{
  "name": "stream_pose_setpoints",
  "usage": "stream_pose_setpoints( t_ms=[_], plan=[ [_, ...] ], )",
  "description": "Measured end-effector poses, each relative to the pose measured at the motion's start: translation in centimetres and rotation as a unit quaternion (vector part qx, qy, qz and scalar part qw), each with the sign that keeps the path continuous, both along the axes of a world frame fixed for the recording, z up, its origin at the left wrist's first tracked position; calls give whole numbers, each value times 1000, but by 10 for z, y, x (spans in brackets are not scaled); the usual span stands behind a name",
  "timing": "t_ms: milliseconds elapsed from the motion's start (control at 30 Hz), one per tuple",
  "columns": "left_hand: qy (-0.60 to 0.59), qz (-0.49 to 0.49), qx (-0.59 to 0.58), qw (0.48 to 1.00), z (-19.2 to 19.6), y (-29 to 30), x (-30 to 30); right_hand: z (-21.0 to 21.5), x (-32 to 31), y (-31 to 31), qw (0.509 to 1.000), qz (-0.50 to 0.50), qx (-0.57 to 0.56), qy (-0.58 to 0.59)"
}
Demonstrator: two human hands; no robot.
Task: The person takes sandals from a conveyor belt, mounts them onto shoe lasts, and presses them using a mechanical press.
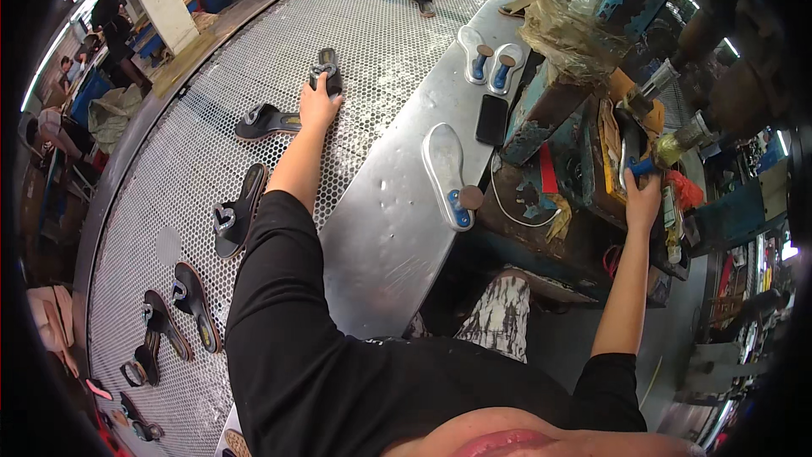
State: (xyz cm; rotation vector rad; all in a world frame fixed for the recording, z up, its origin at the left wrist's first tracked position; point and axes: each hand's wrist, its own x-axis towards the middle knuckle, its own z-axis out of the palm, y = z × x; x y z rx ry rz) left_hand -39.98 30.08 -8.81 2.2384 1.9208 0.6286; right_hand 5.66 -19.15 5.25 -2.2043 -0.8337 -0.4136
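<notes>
My left hand (320,108) reaches out over the perforated metal table (351,110), its fingers closed on the strap part of a black slide sandal (329,59). Beside it lies another black sandal (275,122), and nearer me one with a pale ornament on its strap (241,211). At the right, my right hand (643,200) is closed round the blue handle (644,167) of what looks like a sole-shaped metal plate (628,140), pushed into an old blue-green machine (541,123). A silver sole-shaped plate with a blue bracket and brown knob (444,169) rests on the smooth metal ledge (381,237).
Two more sole-shaped plates (472,55) and a black phone (491,119) lie further along the ledge. Crumpled plastic film (567,21) covers the machine's corner. Several sandals stand at the table's far end and near left. Other people (118,34) are beyond the table.
</notes>
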Motion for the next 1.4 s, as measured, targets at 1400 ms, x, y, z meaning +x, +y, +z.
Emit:
stream_pose_setpoints(
  t_ms=[1400],
  plan=[
    [-676,-300,-487,464,70,-310,-1,-79,-201,58,878,253,307,265]
  ],
)
